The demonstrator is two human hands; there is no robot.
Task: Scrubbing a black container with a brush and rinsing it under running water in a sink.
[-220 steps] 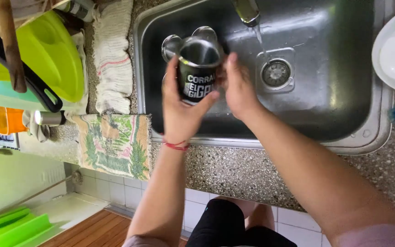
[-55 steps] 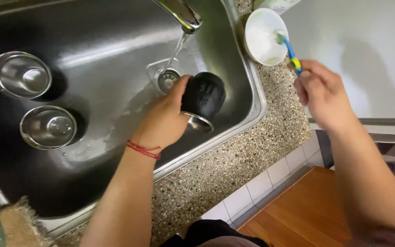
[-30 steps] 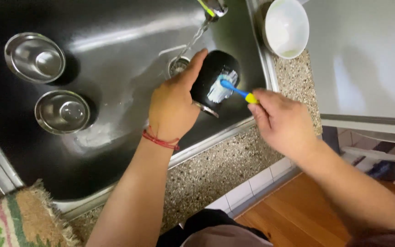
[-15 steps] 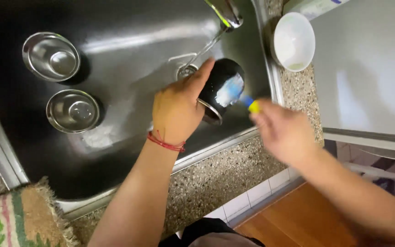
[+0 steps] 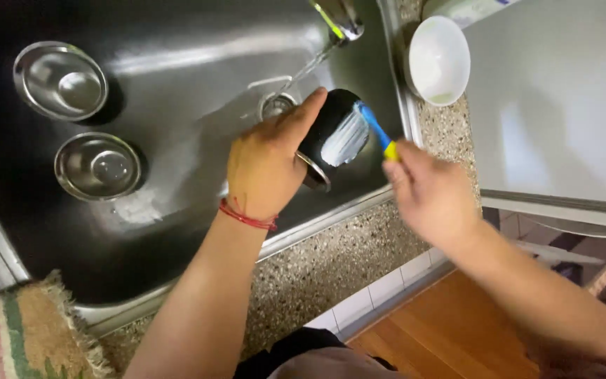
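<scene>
**Black cup scrubbed with a small brush over a steel sink**

A black cup [image 5: 331,137] is held tipped on its side above the steel sink [image 5: 198,63], near the sink's front rim. It is gripped by the left hand [image 5: 264,168], whose fingers are wrapped closed around the cup's side, the thumb stretched along the top; a red string is worn at that wrist. A blue and yellow brush [image 5: 376,133] is pinched in the closed right hand [image 5: 429,193], just right of the cup, and its blurred bristles are pressed against the cup's outer wall. A thin stream of water is seen falling from the faucet [image 5: 338,17] behind the cup. Two steel bowls [image 5: 61,81] are set at the sink's left end. A white bowl [image 5: 440,60] is placed on the counter right of the sink.
</scene>
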